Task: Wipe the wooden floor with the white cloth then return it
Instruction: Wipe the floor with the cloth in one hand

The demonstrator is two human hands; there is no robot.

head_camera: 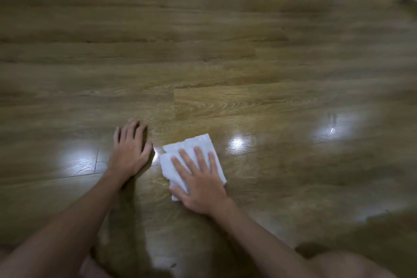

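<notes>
- Your right hand (198,181) lies flat, fingers straight and spread, pressing down on the white cloth (191,156).
- Your left hand (130,146) rests palm-down on the wooden floor (225,63), fingers relaxed and slightly bent, holding nothing.
- You have a soft, folded, roughly square cloth with a ragged left edge; the floor is glossy grained planks with bright glare patches.
- Your cloth sits under the right hand, just beside the left, not touching it.

The white cloth (191,158) lies flat on the wooden floor (203,63), apparently folded into a rough square with ragged edges, partly hidden under the right hand (198,183). The floor is glossy brown planking with visible grain and bright light reflections.
</notes>
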